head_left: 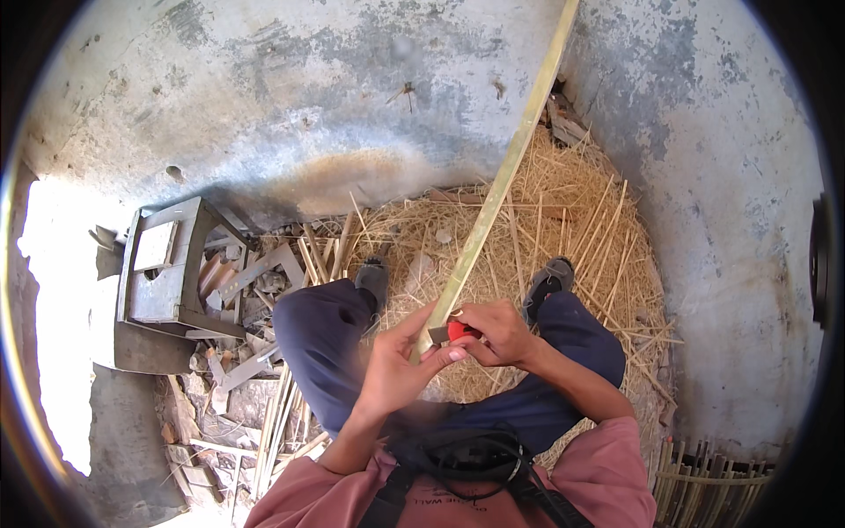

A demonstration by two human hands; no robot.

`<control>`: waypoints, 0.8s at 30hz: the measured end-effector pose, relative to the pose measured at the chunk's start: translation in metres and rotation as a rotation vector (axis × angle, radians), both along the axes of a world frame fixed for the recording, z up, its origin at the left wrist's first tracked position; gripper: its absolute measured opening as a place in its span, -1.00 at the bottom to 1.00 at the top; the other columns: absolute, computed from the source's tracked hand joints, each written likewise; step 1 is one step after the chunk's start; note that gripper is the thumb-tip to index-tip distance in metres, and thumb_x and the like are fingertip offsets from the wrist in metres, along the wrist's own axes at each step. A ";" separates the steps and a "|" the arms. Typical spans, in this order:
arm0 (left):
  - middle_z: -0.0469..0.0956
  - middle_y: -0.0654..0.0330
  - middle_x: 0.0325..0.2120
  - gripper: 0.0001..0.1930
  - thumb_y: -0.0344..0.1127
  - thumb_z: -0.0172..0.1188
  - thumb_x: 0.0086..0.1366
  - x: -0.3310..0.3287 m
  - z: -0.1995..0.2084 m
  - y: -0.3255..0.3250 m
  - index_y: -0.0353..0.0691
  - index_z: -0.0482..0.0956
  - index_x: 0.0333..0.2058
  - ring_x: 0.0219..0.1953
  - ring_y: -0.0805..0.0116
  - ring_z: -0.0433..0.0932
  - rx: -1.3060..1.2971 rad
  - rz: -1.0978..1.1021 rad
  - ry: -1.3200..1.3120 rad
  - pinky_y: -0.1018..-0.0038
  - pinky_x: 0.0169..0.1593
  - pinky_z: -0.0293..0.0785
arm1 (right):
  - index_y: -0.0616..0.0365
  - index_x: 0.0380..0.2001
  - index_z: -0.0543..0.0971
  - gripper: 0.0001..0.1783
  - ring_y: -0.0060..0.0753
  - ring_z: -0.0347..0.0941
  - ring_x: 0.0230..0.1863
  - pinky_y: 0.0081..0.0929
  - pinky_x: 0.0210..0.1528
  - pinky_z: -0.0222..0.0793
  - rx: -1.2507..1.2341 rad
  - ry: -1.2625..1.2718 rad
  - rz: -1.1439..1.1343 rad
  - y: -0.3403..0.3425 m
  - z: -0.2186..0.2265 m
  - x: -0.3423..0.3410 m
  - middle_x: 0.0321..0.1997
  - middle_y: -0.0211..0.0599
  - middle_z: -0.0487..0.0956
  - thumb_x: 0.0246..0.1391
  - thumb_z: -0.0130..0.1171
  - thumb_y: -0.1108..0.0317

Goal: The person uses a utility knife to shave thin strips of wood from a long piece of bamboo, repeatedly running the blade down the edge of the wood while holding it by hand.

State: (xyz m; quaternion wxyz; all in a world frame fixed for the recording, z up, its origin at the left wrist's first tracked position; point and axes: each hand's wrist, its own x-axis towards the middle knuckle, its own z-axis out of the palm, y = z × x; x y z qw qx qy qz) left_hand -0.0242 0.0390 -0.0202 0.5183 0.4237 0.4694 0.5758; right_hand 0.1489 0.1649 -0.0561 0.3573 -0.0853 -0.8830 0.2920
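Note:
A long, pale yellow-green bamboo strip slants from between my hands up past the top edge of the picture. My left hand is closed on its near end, thumb pointing right. My right hand grips a red-handled tool, apparently a small knife. Its short, flat, dull blade lies against the strip, beside my left fingers. Both thumbs meet just below the red handle. My fingers cover part of the tool and the strip's end.
Straw-like shavings and thin sticks cover the floor around my feet. At left stands a worn wooden stool among wood scraps and rubble. Rough plastered walls rise ahead and on the right. A slatted bamboo piece is at lower right.

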 end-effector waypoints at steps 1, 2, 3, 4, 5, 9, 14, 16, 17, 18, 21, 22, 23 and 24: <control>0.62 0.14 0.08 -0.29 -0.52 0.50 0.25 -0.001 0.000 0.001 -0.44 0.42 0.34 0.12 0.46 0.55 0.003 -0.011 -0.004 0.52 0.16 0.50 | 0.15 -0.27 0.60 -0.67 -0.16 0.55 -0.59 -0.28 -0.56 0.39 0.007 -0.002 -0.003 0.000 0.000 0.001 -0.51 -0.27 0.56 0.20 0.38 0.10; 0.60 0.12 0.11 -0.30 -0.52 0.49 0.26 -0.001 0.000 0.001 -0.45 0.41 0.34 0.14 0.45 0.54 -0.007 -0.027 -0.024 0.51 0.18 0.50 | 0.15 -0.26 0.60 -0.67 -0.16 0.56 -0.59 -0.28 -0.56 0.39 0.016 0.000 -0.010 0.000 0.000 0.001 -0.50 -0.27 0.57 0.20 0.38 0.10; 0.59 0.09 0.13 -0.31 -0.51 0.47 0.28 -0.001 0.001 0.001 -0.45 0.41 0.35 0.17 0.44 0.53 -0.017 -0.043 -0.044 0.49 0.21 0.49 | 0.15 -0.25 0.61 -0.68 -0.16 0.56 -0.58 -0.28 -0.56 0.40 0.024 0.001 -0.016 -0.001 0.000 0.001 -0.49 -0.27 0.58 0.20 0.38 0.11; 0.57 0.07 0.16 -0.32 -0.51 0.46 0.30 -0.002 0.002 0.001 -0.46 0.41 0.35 0.19 0.43 0.51 -0.028 -0.059 -0.064 0.48 0.23 0.49 | 0.15 -0.24 0.61 -0.68 -0.16 0.56 -0.58 -0.28 -0.55 0.40 0.033 0.003 -0.022 -0.002 0.000 0.001 -0.49 -0.27 0.58 0.20 0.38 0.11; 0.60 0.08 0.13 -0.34 -0.48 0.44 0.32 -0.002 0.000 0.001 -0.45 0.41 0.35 0.17 0.44 0.53 -0.027 -0.064 -0.022 0.49 0.22 0.48 | 0.16 -0.23 0.62 -0.68 -0.16 0.57 -0.58 -0.28 -0.55 0.41 0.036 0.009 -0.030 -0.003 -0.001 0.001 -0.48 -0.27 0.59 0.20 0.37 0.12; 0.69 0.19 -0.13 -0.38 -0.36 0.39 0.40 -0.003 -0.003 0.001 -0.40 0.40 0.37 -0.08 0.56 0.55 -0.014 -0.045 0.205 0.58 0.01 0.48 | 0.17 -0.20 0.63 -0.68 -0.16 0.59 -0.55 -0.28 -0.54 0.44 0.056 0.003 -0.063 -0.004 0.001 0.000 -0.46 -0.26 0.62 0.20 0.37 0.14; 0.73 0.21 -0.40 -0.37 -0.29 0.41 0.38 0.002 0.006 0.002 -0.33 0.42 0.35 -0.42 0.63 0.45 -0.017 0.038 0.406 0.55 -0.33 0.46 | 0.18 -0.18 0.64 -0.70 -0.15 0.62 -0.53 -0.29 -0.52 0.48 0.061 -0.026 -0.112 -0.005 0.004 0.001 -0.45 -0.26 0.64 0.22 0.35 0.16; 0.73 0.20 -0.43 -0.37 -0.30 0.40 0.39 0.002 0.003 0.002 -0.33 0.41 0.35 -0.46 0.63 0.43 -0.020 0.038 0.456 0.56 -0.37 0.43 | 0.18 -0.17 0.64 -0.70 -0.15 0.62 -0.52 -0.30 -0.51 0.49 0.060 -0.038 -0.117 -0.005 0.007 0.001 -0.45 -0.26 0.64 0.23 0.34 0.16; 0.73 0.19 -0.42 -0.38 -0.30 0.39 0.40 0.002 0.004 0.002 -0.33 0.42 0.35 -0.48 0.62 0.43 -0.026 0.039 0.465 0.55 -0.39 0.41 | 0.19 -0.16 0.64 -0.70 -0.15 0.63 -0.52 -0.30 -0.51 0.49 0.062 -0.041 -0.117 -0.005 0.008 0.001 -0.45 -0.26 0.64 0.23 0.34 0.16; 0.73 0.17 -0.42 -0.39 -0.30 0.38 0.41 0.003 0.005 0.002 -0.34 0.42 0.35 -0.50 0.60 0.43 -0.031 0.040 0.473 0.54 -0.41 0.40 | 0.19 -0.16 0.64 -0.69 -0.15 0.63 -0.51 -0.30 -0.51 0.50 0.063 -0.043 -0.117 -0.004 0.008 0.002 -0.44 -0.26 0.64 0.24 0.33 0.16; 0.69 0.13 -0.48 -0.42 -0.30 0.34 0.44 0.008 -0.005 0.003 -0.36 0.42 0.34 -0.57 0.55 0.39 0.093 0.099 0.497 0.49 -0.47 0.35 | 0.20 -0.15 0.64 -0.69 -0.16 0.63 -0.50 -0.31 -0.51 0.49 0.064 -0.036 -0.135 -0.005 0.009 0.000 -0.42 -0.26 0.65 0.23 0.34 0.16; 0.66 0.12 -0.51 -0.43 -0.29 0.33 0.45 0.009 -0.007 0.003 -0.37 0.41 0.34 -0.60 0.53 0.38 0.109 0.113 0.514 0.47 -0.49 0.34 | 0.19 -0.14 0.64 -0.69 -0.17 0.63 -0.50 -0.31 -0.52 0.49 0.063 -0.032 -0.146 -0.005 0.009 0.000 -0.41 -0.26 0.66 0.23 0.34 0.16; 0.63 0.11 -0.55 -0.44 -0.29 0.32 0.47 0.009 -0.009 0.002 -0.38 0.41 0.33 -0.63 0.52 0.36 0.125 0.128 0.531 0.45 -0.51 0.32 | 0.19 -0.14 0.64 -0.69 -0.17 0.64 -0.50 -0.31 -0.51 0.49 0.062 -0.032 -0.158 -0.005 0.009 0.000 -0.40 -0.27 0.66 0.23 0.34 0.17; 0.60 0.10 -0.58 -0.45 -0.28 0.30 0.48 0.009 -0.009 0.002 -0.39 0.41 0.33 -0.65 0.50 0.35 0.092 0.129 0.559 0.43 -0.53 0.30 | 0.19 -0.14 0.64 -0.69 -0.18 0.64 -0.50 -0.32 -0.51 0.49 0.061 -0.033 -0.170 -0.006 0.011 -0.001 -0.40 -0.27 0.67 0.22 0.35 0.17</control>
